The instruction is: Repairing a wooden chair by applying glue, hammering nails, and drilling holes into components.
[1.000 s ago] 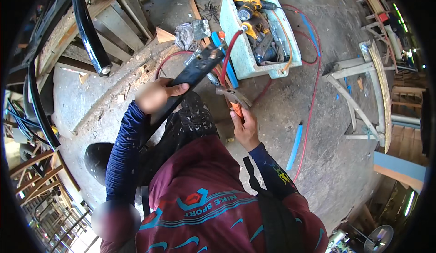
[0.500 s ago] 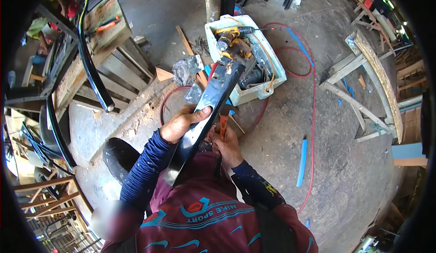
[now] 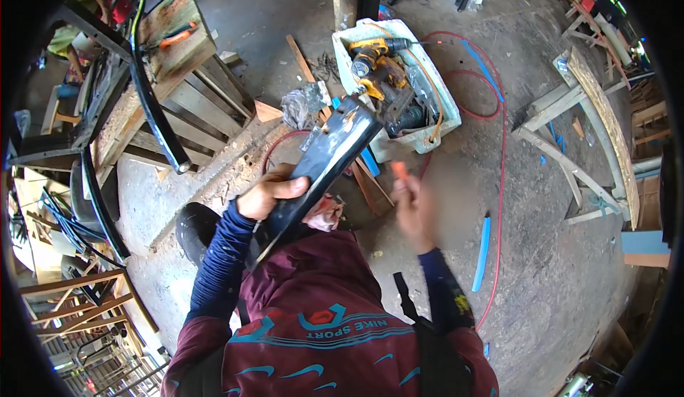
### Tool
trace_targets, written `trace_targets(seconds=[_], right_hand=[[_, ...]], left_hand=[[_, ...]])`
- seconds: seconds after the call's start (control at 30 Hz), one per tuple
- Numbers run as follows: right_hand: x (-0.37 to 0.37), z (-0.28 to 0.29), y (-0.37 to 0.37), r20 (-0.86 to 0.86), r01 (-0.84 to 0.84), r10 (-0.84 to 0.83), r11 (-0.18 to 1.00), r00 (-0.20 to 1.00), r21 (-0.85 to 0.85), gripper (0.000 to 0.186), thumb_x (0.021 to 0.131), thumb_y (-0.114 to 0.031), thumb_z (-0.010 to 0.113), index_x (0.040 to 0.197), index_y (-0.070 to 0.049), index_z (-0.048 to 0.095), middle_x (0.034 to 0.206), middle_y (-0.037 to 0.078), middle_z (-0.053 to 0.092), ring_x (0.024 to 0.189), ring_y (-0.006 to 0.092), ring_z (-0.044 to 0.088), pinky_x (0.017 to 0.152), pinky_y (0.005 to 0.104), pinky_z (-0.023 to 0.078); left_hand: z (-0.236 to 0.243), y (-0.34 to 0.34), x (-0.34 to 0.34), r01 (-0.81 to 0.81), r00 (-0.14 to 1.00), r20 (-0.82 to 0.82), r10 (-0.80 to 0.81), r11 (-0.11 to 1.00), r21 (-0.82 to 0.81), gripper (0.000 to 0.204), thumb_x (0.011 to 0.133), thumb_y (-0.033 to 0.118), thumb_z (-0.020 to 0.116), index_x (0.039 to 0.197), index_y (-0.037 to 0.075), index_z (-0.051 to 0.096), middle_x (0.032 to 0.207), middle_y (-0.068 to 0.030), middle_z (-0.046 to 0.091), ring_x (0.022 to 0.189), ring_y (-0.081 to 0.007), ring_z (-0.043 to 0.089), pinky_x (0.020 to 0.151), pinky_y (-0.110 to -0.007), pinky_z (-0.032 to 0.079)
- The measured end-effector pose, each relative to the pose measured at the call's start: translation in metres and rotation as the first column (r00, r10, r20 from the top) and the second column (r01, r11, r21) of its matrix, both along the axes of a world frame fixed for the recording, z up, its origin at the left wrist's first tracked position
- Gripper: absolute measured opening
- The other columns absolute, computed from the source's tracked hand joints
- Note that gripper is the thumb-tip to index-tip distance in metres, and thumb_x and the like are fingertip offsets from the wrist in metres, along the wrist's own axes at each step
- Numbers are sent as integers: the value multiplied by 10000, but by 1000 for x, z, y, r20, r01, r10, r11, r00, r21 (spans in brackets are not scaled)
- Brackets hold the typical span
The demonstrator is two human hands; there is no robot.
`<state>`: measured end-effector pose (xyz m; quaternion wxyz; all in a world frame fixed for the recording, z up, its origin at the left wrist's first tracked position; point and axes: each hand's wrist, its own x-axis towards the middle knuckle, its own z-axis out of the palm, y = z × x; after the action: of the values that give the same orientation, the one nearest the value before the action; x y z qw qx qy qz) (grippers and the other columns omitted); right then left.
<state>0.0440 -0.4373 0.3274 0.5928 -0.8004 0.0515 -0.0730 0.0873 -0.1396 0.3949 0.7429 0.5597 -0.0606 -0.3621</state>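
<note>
the left hand (image 3: 267,192) has its fingers wrapped around a long dark metal bar (image 3: 320,165), tilted up toward the white tub (image 3: 434,90) holding a yellow drill (image 3: 370,53). the right hand (image 3: 412,208), blurred, pinches a small orange tool (image 3: 399,169). a red hose (image 3: 499,147) loops across the concrete floor (image 3: 541,269).

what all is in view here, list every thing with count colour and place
flat metal bar: 1, black, slanting up from the lap, gripped low
tool tub: 1, pale, on the floor ahead
power drill: 1, yellow and black, in the tub
hose: 1, red, looping round the tub
plastic strip: 1, blue, floor at right
wooden pallet: 1, bare wood, upper left
left hand: 1, closed around the bar
right hand: 1, blurred, holding a small orange-tipped thing
</note>
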Motion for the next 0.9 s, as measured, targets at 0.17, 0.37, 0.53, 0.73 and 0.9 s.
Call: trace_targets(seconds=[0.17,0.37,0.53,0.73,0.9], right_hand=[[39,117,-52,530,157,152,856,834,-492,309,918,-75,677,1222,-20,669,918,165,689,775,335,677,654,414,516],[43,213,-14,562,195,453,633,692,-750,325,868,-88,685,1192,-66,690,788,98,565,709,292,609,605,430,469],[42,240,1,591,241,547,580,593,-778,342,861,-128,691,1200,-87,693,813,81,558,724,264,614,597,420,475],[36,237,6,470,195,632,457,616,-868,350,858,-102,653,1206,-73,672,862,85,550,763,256,612,618,415,472],[33,228,14,419,173,634,413,650,-894,354,864,-107,642,1214,-56,667,884,98,569,792,266,631,627,415,486]], left_hand=[[23,63,-9,-25,981,193,-5,988,149,587,855,389,788,1156,-93,644,953,-106,708,852,-178,662,787,-262,516],[58,75,-25,109,994,25,-109,994,31,630,865,395,770,1192,-114,593,961,-170,702,804,-262,708,730,-345,586],[88,69,-32,44,971,215,-105,962,271,579,869,426,774,1141,-75,673,935,-83,710,852,-137,629,785,-266,485],[89,70,-41,75,973,191,-133,956,283,613,882,463,751,1147,-83,667,951,-84,712,896,-154,626,814,-291,476],[83,70,-53,10,945,292,-148,906,424,640,914,490,701,1166,-96,653,990,-102,705,908,-156,611,834,-302,471]])
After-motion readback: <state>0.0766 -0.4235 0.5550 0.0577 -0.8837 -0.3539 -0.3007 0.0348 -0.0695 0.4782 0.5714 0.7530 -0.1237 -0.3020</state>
